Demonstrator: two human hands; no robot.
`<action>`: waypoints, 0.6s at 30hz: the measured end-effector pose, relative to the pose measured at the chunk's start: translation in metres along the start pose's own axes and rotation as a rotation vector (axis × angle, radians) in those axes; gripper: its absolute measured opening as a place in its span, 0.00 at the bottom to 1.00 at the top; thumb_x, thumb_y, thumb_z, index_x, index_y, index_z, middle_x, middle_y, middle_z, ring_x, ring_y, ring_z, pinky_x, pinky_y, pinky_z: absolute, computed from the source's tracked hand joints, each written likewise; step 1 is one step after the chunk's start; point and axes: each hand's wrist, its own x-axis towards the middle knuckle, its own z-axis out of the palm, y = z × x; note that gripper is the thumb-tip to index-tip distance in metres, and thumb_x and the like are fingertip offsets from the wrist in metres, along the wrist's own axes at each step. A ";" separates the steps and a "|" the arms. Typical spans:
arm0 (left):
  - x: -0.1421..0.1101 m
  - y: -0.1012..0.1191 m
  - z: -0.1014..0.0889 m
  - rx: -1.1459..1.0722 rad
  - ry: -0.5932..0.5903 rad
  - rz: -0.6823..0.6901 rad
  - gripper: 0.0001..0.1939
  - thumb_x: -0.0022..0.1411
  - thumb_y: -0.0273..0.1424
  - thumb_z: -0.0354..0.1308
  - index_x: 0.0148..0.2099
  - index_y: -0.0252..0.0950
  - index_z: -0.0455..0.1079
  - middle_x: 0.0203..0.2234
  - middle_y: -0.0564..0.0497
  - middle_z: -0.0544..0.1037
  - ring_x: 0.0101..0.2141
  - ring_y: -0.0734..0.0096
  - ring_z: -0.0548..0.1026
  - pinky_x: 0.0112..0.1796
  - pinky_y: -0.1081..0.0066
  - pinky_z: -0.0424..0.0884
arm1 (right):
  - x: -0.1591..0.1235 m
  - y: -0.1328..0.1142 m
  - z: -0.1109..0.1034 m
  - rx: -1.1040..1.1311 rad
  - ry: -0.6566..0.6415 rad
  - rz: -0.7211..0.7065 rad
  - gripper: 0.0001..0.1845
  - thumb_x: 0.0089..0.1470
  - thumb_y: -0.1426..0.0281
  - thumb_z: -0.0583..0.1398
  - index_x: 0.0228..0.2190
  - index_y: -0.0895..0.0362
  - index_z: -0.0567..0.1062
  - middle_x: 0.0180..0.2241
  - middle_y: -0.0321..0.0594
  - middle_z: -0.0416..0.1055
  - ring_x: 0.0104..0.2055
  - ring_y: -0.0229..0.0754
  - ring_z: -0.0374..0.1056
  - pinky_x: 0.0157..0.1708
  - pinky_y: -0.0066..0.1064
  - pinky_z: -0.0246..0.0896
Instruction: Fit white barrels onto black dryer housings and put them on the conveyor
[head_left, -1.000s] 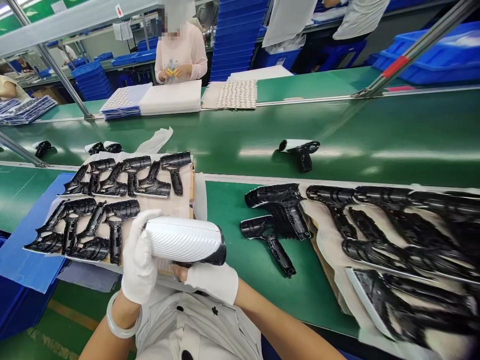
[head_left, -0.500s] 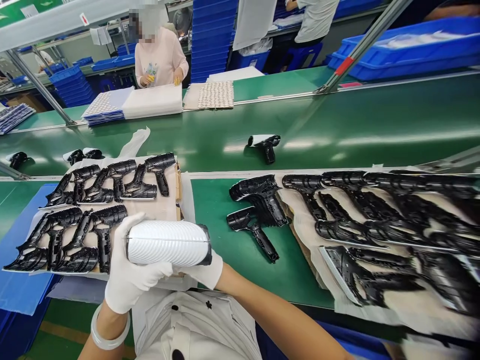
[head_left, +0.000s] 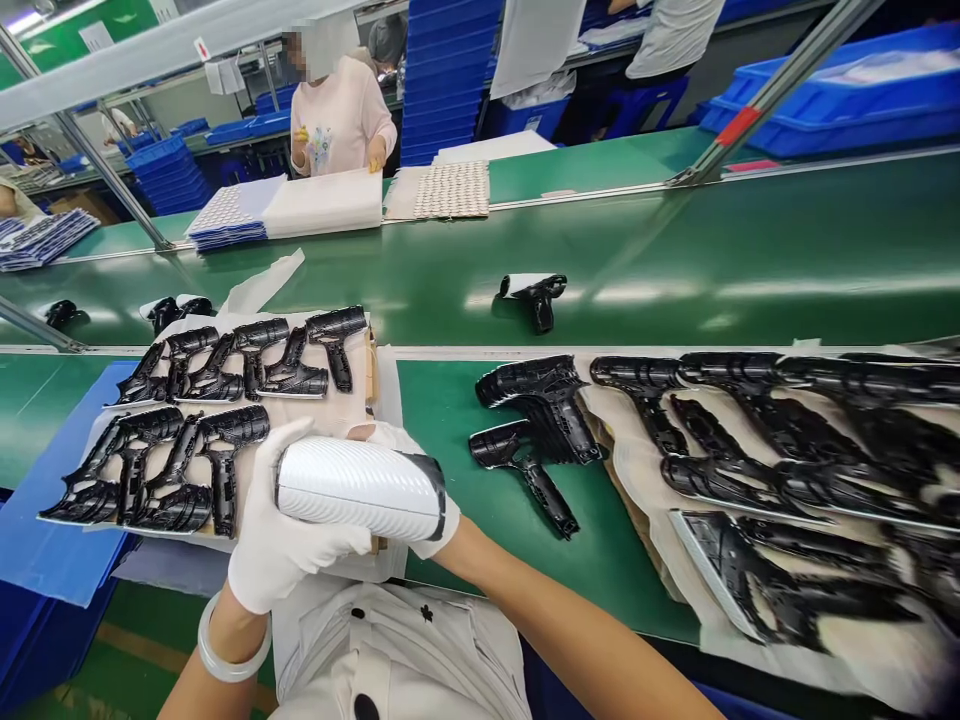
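Observation:
A white ribbed hair dryer housing with a black rim lies across both my gloved hands, in front of my body. My left hand wraps its left end, thumb along the near side and fingers at the far side. Behind and under the right end, my right hand grips it; its palm is mostly hidden, and some glove shows above the far side. Any handle of this housing is out of sight. Just left of my hands, black hair dryer housing halves lie in rows on a paper-covered stack.
More black housing halves lie on a paper-lined stack at right. Loose nested halves and a single half rest on the green table. Beyond, a white-and-black housing sits on the green belt. A co-worker stands across it.
The housing has tilted, its right end now lower, and white glove shows above its far side. Both hands keep their hold. The whole view has shifted slightly.

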 end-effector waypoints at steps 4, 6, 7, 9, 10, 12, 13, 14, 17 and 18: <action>-0.001 -0.002 -0.004 0.029 -0.015 -0.041 0.48 0.26 0.52 0.78 0.52 0.41 0.71 0.45 0.47 0.78 0.44 0.51 0.77 0.45 0.58 0.73 | 0.007 -0.004 -0.010 -0.284 0.060 -0.216 0.06 0.44 0.74 0.56 0.25 0.53 0.72 0.31 0.38 0.73 0.41 0.44 0.69 0.49 0.37 0.67; -0.001 -0.003 -0.006 0.057 -0.019 -0.033 0.48 0.27 0.52 0.78 0.53 0.41 0.71 0.46 0.46 0.77 0.45 0.51 0.76 0.47 0.57 0.72 | 0.007 -0.003 -0.015 -0.454 0.090 -0.363 0.08 0.50 0.74 0.55 0.30 0.53 0.75 0.40 0.41 0.75 0.49 0.45 0.70 0.52 0.37 0.67; -0.001 -0.003 -0.006 0.068 -0.020 -0.031 0.49 0.28 0.53 0.77 0.53 0.41 0.71 0.46 0.46 0.77 0.45 0.51 0.76 0.48 0.56 0.72 | 0.006 -0.003 -0.016 -0.522 0.097 -0.420 0.09 0.53 0.74 0.55 0.33 0.53 0.76 0.43 0.42 0.75 0.52 0.45 0.69 0.53 0.37 0.67; -0.001 -0.003 -0.005 0.077 -0.020 -0.035 0.48 0.28 0.53 0.77 0.53 0.41 0.71 0.46 0.46 0.77 0.45 0.51 0.76 0.48 0.55 0.72 | 0.006 -0.002 -0.019 -0.586 0.095 -0.458 0.10 0.56 0.74 0.55 0.35 0.53 0.76 0.46 0.42 0.75 0.54 0.45 0.69 0.54 0.37 0.68; -0.001 -0.002 -0.005 0.075 -0.020 -0.042 0.48 0.28 0.54 0.77 0.53 0.40 0.71 0.46 0.45 0.77 0.45 0.51 0.76 0.47 0.55 0.72 | 0.006 -0.002 -0.019 -0.596 0.091 -0.449 0.10 0.56 0.74 0.55 0.35 0.52 0.76 0.45 0.42 0.76 0.52 0.45 0.70 0.54 0.36 0.68; 0.000 0.000 -0.003 0.069 -0.023 -0.059 0.48 0.28 0.54 0.76 0.53 0.40 0.71 0.46 0.45 0.76 0.45 0.51 0.76 0.46 0.56 0.73 | 0.008 -0.002 -0.019 -0.585 0.081 -0.413 0.11 0.57 0.75 0.54 0.34 0.51 0.76 0.42 0.40 0.76 0.49 0.43 0.72 0.54 0.35 0.69; 0.000 0.000 -0.003 0.065 -0.025 -0.065 0.48 0.29 0.54 0.76 0.53 0.40 0.71 0.46 0.45 0.76 0.45 0.51 0.77 0.46 0.56 0.74 | 0.008 -0.001 -0.019 -0.571 0.078 -0.405 0.12 0.57 0.75 0.54 0.33 0.51 0.76 0.42 0.40 0.76 0.49 0.43 0.72 0.54 0.35 0.68; 0.000 0.000 -0.003 0.061 -0.026 -0.068 0.48 0.29 0.55 0.76 0.53 0.40 0.71 0.46 0.44 0.76 0.44 0.51 0.77 0.45 0.56 0.74 | 0.009 0.001 -0.018 -0.555 0.076 -0.403 0.12 0.57 0.75 0.55 0.34 0.50 0.76 0.43 0.40 0.76 0.50 0.43 0.72 0.55 0.35 0.68; -0.001 -0.003 -0.005 0.050 -0.049 -0.049 0.44 0.38 0.55 0.73 0.54 0.40 0.70 0.47 0.44 0.76 0.45 0.51 0.77 0.46 0.56 0.73 | 0.010 0.011 -0.016 -0.519 0.087 -0.399 0.11 0.55 0.74 0.57 0.36 0.51 0.77 0.49 0.41 0.75 0.57 0.45 0.68 0.57 0.38 0.67; -0.001 -0.005 -0.006 0.048 -0.065 -0.028 0.40 0.44 0.55 0.71 0.55 0.40 0.70 0.48 0.44 0.76 0.46 0.52 0.76 0.48 0.56 0.72 | 0.010 0.014 -0.015 -0.511 0.089 -0.388 0.10 0.54 0.74 0.58 0.36 0.51 0.77 0.49 0.41 0.75 0.58 0.45 0.67 0.57 0.38 0.66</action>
